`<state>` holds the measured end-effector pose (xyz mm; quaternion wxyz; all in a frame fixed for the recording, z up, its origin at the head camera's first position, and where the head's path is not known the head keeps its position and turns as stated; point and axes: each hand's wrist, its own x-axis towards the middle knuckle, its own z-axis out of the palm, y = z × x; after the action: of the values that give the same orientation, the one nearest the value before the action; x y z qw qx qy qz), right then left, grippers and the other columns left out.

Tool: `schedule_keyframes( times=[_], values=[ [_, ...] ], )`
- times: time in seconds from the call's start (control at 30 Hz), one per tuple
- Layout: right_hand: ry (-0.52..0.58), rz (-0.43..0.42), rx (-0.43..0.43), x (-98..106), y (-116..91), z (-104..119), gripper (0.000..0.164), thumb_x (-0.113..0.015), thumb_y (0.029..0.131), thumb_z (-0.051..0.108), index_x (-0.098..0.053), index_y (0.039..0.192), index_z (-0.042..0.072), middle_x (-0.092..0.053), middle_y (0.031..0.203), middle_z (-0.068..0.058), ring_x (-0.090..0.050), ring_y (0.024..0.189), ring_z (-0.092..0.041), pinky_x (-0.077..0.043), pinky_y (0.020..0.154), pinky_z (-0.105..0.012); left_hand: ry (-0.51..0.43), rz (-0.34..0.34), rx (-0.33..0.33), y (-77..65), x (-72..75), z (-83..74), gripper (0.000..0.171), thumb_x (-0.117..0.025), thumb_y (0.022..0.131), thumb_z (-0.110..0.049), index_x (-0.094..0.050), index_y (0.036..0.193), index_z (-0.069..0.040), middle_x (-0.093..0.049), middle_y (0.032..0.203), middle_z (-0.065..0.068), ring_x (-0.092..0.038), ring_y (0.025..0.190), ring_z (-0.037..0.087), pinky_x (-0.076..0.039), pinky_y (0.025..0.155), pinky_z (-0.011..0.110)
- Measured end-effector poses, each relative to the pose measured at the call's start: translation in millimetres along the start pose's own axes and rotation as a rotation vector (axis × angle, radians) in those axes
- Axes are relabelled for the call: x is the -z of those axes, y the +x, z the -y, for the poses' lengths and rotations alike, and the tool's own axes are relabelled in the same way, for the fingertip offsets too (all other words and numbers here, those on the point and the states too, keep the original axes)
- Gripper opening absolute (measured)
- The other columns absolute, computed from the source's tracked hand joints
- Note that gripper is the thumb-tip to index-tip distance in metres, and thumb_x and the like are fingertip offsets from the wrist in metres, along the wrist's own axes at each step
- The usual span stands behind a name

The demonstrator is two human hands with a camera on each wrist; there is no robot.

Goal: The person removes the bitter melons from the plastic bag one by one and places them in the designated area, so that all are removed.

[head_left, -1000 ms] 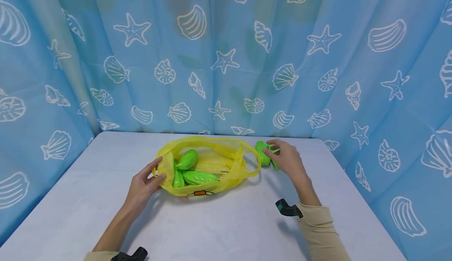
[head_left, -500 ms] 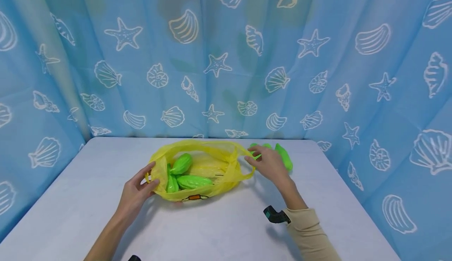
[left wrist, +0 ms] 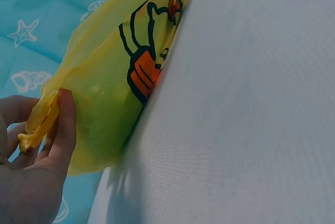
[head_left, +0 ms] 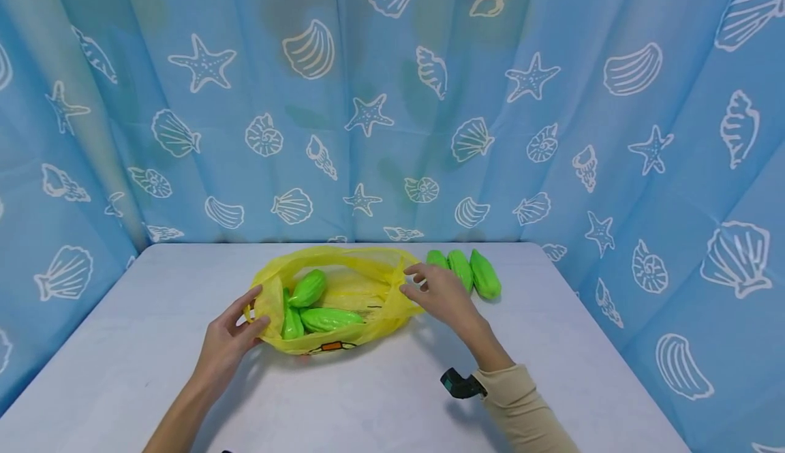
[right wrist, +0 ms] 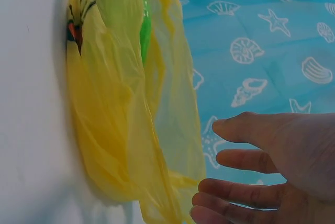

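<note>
A yellow plastic bag lies on its side with its mouth wide, showing several glossy green gourd-like vegetables inside. My left hand pinches the bag's left handle; in the left wrist view its gathered yellow plastic sits between thumb and fingers. At the bag's right end, my right hand hovers with fingers apart and holds nothing. In the right wrist view its fingers are beside the bag's edge; whether the lower fingertips touch it, I cannot tell.
Three more green vegetables lie in a row at the back right of the white table, partly behind my right hand. A blue curtain with white shell prints hangs behind the table.
My right hand has moved left, away from the green vegetables at the back right, to the bag's right end. My left hand keeps its hold on the bag. The head view has shifted slightly.
</note>
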<state>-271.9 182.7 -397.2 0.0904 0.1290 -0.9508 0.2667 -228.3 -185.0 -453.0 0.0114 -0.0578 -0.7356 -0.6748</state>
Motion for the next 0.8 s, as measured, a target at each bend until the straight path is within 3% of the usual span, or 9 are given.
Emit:
schedule_keyframes(
  times=[0.8],
  values=[
    [0.018,0.131,0.112,-21,0,30,0.038,-0.068,0.093,0.033,-0.066,0.123,0.011,-0.07,0.115,-0.013,-0.068,0.102,-0.028,-0.058,0.085,-0.04,-0.024,0.014,0.005,-1.5,-1.2,-3.4,0.067,-0.064,0.096,-0.024,-0.032,0.154,-0.019,-0.019,0.163,0.009,-0.06,0.107,-0.007,-0.057,0.085,0.019]
  ],
)
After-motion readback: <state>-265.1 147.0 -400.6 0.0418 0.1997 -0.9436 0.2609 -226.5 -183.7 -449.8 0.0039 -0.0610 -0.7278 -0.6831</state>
